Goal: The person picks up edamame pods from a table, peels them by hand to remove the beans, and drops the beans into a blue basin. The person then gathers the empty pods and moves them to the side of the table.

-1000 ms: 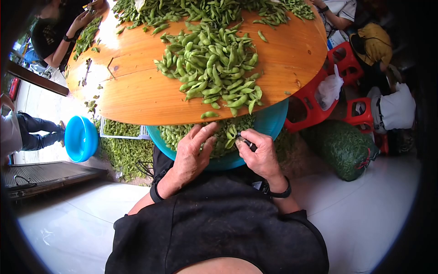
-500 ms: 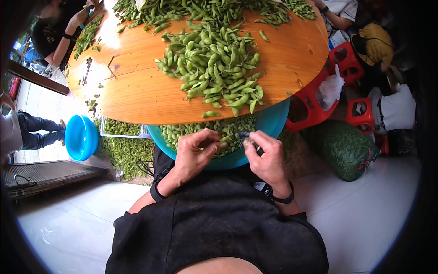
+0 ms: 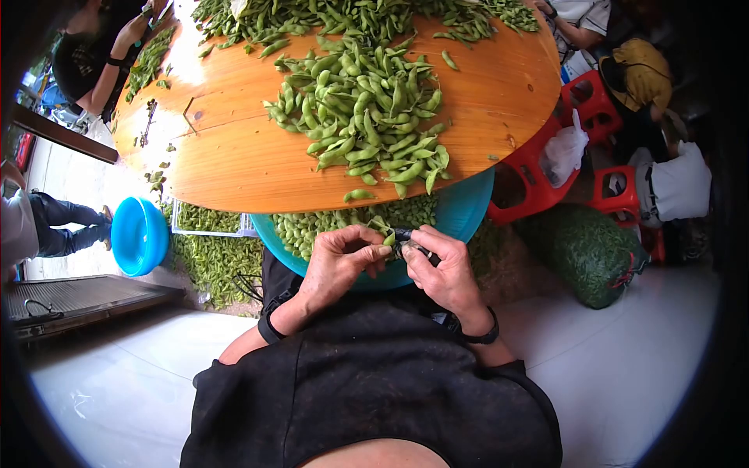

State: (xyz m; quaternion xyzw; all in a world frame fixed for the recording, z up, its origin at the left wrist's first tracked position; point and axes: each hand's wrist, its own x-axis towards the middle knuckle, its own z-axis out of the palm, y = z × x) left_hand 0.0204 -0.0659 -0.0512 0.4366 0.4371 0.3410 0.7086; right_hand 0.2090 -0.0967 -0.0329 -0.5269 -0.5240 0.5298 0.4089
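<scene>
My left hand (image 3: 341, 261) pinches a green soybean pod (image 3: 389, 239) between thumb and fingertips. My right hand (image 3: 443, 269) is closed on a small black tool (image 3: 403, 233), whose exact kind I cannot make out; its tip meets the pod. Both hands are over a wide blue basin (image 3: 470, 209) that holds many green beans (image 3: 300, 230). Part of the basin lies hidden under the table edge and behind my hands. Just beyond, a heap of soybean pods (image 3: 367, 105) rests on the wooden table (image 3: 242, 168).
Left of me stand a second blue basin (image 3: 140, 235) and a pale crate (image 3: 207, 232), near pods spread on the floor (image 3: 222, 269). At right are red stools (image 3: 524, 187) and a full green net sack (image 3: 589, 257). Other people sit or stand around the table.
My right hand has moved left, bringing the black tool against the pod in my left hand. The left hand has shifted slightly right.
</scene>
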